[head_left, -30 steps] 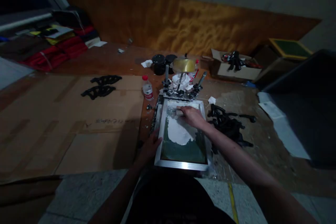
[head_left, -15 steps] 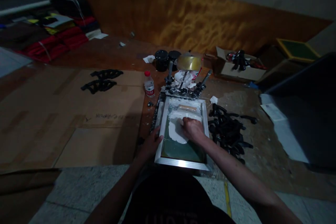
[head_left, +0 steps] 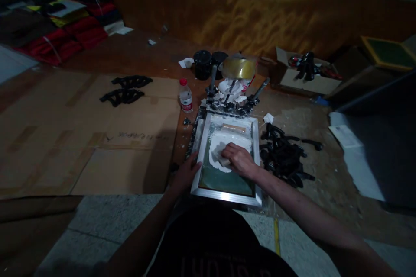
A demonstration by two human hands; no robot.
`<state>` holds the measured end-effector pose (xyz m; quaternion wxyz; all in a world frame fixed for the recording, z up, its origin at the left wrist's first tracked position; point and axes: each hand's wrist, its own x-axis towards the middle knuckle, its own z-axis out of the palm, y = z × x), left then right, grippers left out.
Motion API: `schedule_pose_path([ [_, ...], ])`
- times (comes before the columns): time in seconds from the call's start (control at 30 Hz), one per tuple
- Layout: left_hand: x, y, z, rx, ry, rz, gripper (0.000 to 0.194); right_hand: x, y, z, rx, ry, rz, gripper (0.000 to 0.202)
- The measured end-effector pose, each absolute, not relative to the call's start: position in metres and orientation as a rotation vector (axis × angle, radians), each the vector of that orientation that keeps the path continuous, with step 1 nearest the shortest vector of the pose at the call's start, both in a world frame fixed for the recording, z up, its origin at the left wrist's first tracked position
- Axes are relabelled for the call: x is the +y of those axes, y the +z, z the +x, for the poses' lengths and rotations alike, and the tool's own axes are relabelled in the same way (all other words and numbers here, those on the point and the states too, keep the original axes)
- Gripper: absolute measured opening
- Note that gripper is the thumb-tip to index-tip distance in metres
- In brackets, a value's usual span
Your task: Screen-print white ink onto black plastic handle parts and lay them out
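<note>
A metal-framed screen [head_left: 224, 198] lies flat in front of me, with white paste [head_left: 216, 143] spread over its upper part and bare green mesh below. My right hand [head_left: 238, 160] is closed on a small pale block [head_left: 222, 160] that touches the paste. Against the frame's left side rests my left hand [head_left: 188, 172], its fingers apart and holding nothing. A wooden-edged squeegee [head_left: 234, 128] lies at the far end inside the frame. Behind the frame, a clamp stand [head_left: 230, 104] carries crumpled white paper and a roll of yellowish tape [head_left: 239, 68].
Black pieces are piled [head_left: 286, 156] right of the frame. Two black parts [head_left: 121, 96] lie on cardboard [head_left: 130, 127] at left. A red-capped bottle [head_left: 185, 97], black jars [head_left: 202, 64] and an open box [head_left: 307, 80] stand farther back. Red bundles [head_left: 52, 43] sit back left.
My right hand has moved slightly down the screen towards me, and more of the pale block shows. The left hand stays at the frame's edge. The camera view has shifted a little.
</note>
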<state>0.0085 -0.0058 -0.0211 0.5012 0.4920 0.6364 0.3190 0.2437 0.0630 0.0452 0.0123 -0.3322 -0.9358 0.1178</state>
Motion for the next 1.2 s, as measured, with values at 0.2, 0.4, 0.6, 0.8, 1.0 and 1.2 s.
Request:
schedule_pose_path([
  [0.2, -0.006, -0.023, 0.009, 1.522, 0.801, 1.179, 0.058, 0.061, 0.060, 0.259, -3.016, 0.542, -0.813, 0.025],
  [0.4, -0.006, -0.025, 0.007, 1.516, 0.786, 1.164, 0.061, 0.067, 0.046, 0.246, -2.776, 0.334, -1.031, 0.018],
  [0.6, -0.006, -0.011, 0.009, 1.489, 0.816, 1.114, 0.058, 0.051, 0.045, 0.264, -2.837, 0.468, -0.894, 0.028],
  [0.8, -0.006, 0.026, 0.005, 1.450, 0.853, 1.054, 0.073, 0.120, 0.088, 0.240, -2.621, 0.349, -1.331, 0.048],
  [1.0, 0.015, 0.095, 0.010, 1.561, 1.063, 1.086, 0.048, 0.170, 0.129, 0.328, -1.975, 0.304, -1.468, 0.047],
  [1.2, 0.065, 0.136, 0.023, 1.208, 1.431, 1.158, 0.041, 0.135, 0.064, 0.388, -1.516, 0.581, -1.758, 0.021],
])
